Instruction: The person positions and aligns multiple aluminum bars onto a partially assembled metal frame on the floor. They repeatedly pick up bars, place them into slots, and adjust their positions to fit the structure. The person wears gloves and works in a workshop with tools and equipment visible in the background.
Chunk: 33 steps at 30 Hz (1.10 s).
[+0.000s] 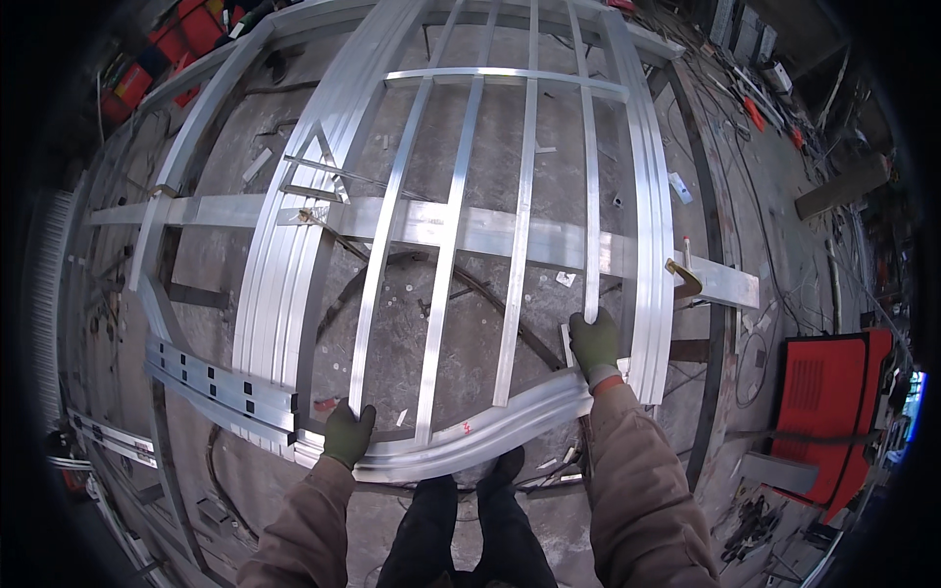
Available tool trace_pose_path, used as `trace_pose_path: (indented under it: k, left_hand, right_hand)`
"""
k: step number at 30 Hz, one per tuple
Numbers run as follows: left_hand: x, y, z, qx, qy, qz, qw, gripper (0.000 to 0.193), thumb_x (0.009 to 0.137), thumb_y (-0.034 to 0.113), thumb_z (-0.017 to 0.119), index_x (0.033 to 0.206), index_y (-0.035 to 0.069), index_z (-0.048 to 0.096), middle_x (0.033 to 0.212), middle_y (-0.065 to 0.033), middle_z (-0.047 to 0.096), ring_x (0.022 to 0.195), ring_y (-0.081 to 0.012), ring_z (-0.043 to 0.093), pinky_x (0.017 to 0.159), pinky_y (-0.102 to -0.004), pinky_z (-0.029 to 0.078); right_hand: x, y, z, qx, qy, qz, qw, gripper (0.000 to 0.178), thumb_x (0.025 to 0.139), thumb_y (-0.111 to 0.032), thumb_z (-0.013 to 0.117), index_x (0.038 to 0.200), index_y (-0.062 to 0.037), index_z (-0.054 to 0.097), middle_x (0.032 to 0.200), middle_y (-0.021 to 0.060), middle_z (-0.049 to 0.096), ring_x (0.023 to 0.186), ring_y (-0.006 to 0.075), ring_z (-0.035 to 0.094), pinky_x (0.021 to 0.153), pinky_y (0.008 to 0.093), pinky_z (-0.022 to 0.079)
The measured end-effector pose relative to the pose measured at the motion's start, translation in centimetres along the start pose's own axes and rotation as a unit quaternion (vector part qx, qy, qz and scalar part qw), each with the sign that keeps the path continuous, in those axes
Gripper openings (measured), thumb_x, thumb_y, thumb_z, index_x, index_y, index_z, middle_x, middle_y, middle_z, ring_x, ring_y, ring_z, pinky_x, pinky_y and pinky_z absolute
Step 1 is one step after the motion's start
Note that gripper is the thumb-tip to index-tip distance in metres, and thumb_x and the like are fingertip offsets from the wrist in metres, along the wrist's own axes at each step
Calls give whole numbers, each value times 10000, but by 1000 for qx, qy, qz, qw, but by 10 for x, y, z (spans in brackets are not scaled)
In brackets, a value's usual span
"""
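Head view: silver frame (647, 294) ahead; its near rail (510, 421) runs rightward and away from the nearer left hand (349, 435), curled at its end, hold unclear; rightmost slat (592, 225) stretches straight ahead from the right hand (596, 347), grasping its lower end

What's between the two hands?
In the head view, the near ends of two slim metal bars lie between the left hand and right hand, with floor showing around.

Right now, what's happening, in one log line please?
left hand: gloved, at leftmost slim bar | right hand: gloved, at rightmost slim bar | nearest rail: between hands
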<state>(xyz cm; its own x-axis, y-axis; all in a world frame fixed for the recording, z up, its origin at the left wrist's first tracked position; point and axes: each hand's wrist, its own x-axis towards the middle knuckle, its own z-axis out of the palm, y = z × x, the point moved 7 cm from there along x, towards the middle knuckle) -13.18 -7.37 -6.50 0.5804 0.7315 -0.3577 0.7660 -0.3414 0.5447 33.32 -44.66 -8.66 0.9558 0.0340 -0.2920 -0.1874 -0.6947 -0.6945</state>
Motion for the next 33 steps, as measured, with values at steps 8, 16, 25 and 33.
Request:
trace_pose_path:
  k: [8, 16, 25, 33]
  left_hand:
    - [-1, -11, 4, -30, -43, -51, 997, 506, 1077, 430, 831, 1254, -39, 763, 1086, -303, 840, 1021, -515, 830, 887, -597, 630]
    - [0, -7, 3, -14, -33, -33, 999, 506, 1074, 430, 833, 1267, -33, 764, 1096, -306, 842, 1039, -523, 827, 892, -606, 632]
    - [-5, -7, -1, 26, -4, -14, 1000, 533, 1070, 444, 824, 1331, -19, 778, 1153, -327, 845, 1106, -539, 822, 960, -614, 641]
    - [4, -6, 11, 30, -24, -24, 999, 625, 1087, 470, 795, 1413, -62, 748, 1072, -303, 841, 1025, -503, 824, 922, -605, 622]
  right_hand:
    - [-23, -4, 9, 46, -30, 16, 998, 351, 961, -295, 783, 1068, 39, 794, 917, 267, 831, 879, 439, 830, 865, 562, 628]
    - [-23, 0, 14, 50, -34, 33, 998, 361, 961, -288, 772, 1089, 49, 781, 926, 251, 840, 878, 417, 832, 858, 551, 630]
    - [-19, 1, 18, 26, -41, 12, 999, 363, 980, -322, 778, 1070, 27, 810, 858, 196, 840, 779, 353, 834, 774, 531, 637]
    - [6, 8, 12, -77, -87, 4, 993, 518, 1047, -474, 795, 1275, -9, 813, 958, 146, 884, 792, 292, 862, 809, 471, 666]
